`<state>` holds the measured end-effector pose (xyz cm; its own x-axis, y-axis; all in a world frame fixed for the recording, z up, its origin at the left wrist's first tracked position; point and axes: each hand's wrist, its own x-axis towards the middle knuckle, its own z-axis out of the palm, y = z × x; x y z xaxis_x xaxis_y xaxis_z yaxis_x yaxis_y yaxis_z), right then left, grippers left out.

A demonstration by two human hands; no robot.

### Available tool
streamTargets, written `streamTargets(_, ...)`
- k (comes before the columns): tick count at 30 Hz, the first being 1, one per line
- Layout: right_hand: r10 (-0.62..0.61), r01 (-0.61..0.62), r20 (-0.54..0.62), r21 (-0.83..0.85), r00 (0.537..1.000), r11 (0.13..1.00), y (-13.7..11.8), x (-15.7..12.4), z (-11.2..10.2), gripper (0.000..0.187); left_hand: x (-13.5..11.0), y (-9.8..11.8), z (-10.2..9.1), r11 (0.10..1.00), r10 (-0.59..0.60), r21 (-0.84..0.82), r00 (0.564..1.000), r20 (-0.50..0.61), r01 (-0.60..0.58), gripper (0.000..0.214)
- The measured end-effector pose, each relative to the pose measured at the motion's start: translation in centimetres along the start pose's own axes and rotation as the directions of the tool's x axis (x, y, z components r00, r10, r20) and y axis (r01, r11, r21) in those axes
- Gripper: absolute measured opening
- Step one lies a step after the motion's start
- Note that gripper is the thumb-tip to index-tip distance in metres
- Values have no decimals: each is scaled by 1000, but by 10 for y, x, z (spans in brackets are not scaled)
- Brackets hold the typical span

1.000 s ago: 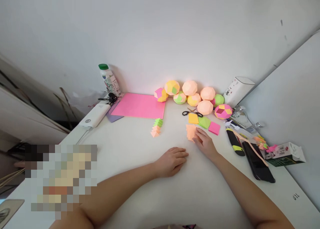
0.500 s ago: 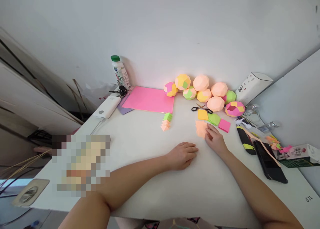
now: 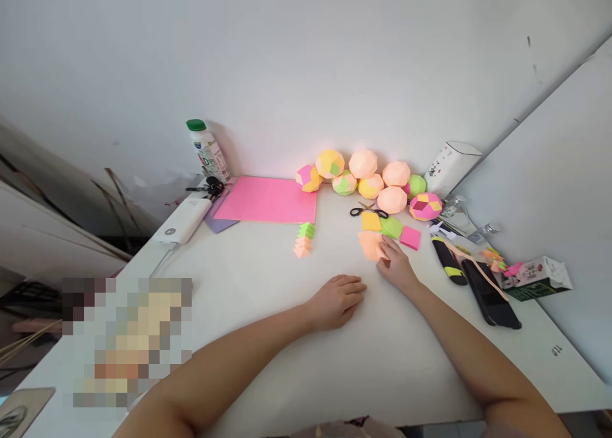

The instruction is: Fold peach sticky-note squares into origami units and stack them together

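My left hand (image 3: 337,301) lies on the white table (image 3: 287,368) with nothing in it, its fingers stretched out side by side. Farther right, my right hand (image 3: 399,267) has its fingers and thumb closed at the right edge of some overlapping peach sticky notes (image 3: 370,245). Behind these lie yellow sticky notes (image 3: 371,221), green sticky notes (image 3: 392,228) and pink sticky notes (image 3: 410,238). To the left stands a short row of folded paper pieces, green (image 3: 306,230) at the back and peach (image 3: 302,247) in front.
Several faceted paper balls (image 3: 363,164) line the wall, with black-handled scissors (image 3: 369,211) before them. A pink sheet (image 3: 268,199), bottle (image 3: 210,151) and white power bank (image 3: 184,220) are left. A utility knife (image 3: 448,261), phone (image 3: 490,294) and carton (image 3: 538,277) lie right.
The camera view has shifted, so the scene sits farther left. The peach sticky notes look more spread out under my right hand. My left hand stays on the table.
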<state>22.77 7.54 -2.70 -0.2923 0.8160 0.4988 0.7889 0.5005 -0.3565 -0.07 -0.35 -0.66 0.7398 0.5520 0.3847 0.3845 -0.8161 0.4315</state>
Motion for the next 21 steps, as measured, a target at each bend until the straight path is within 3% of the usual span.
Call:
streamTargets(6,13,-12,-36,29,999,1000,1,1,-1,29,-1,-1,1,996,-16,-83,1000,-9,15,23)
streamTargets(8,9,-7,-58,45,998,999,1,1,-2,27,-1,-1,0,980,-53,-196,998,-32,46,23)
streamTargets(10,11,-4,-100,69,995,998,-3,1,-6,26,-1,-2,-2,912,-181,-386,981,-76,138,24)
streamTargets(12,9,6,-155,94,988,996,-14,0,-10,26,-1,-4,-4,728,-395,-634,915,-77,261,28)
streamTargets(13,0,19,-178,106,984,994,-21,-2,-11,26,0,-6,-6,584,-496,-754,868,-38,301,31)
streamTargets(14,-28,50,-177,120,984,992,-31,-4,-12,28,1,-8,-7,417,-561,-853,827,30,314,35)
streamTargets(16,-148,168,-132,156,980,973,-54,-9,-12,32,3,-13,-11,146,-602,-958,791,113,248,43)
streamTargets(18,-303,302,-28,214,953,929,-75,-15,-10,37,6,-17,-14,9,-554,-981,817,158,195,45)
streamTargets(21,-425,387,82,283,902,877,-95,-22,-4,41,8,-18,-19,-50,-547,-969,806,228,240,36)
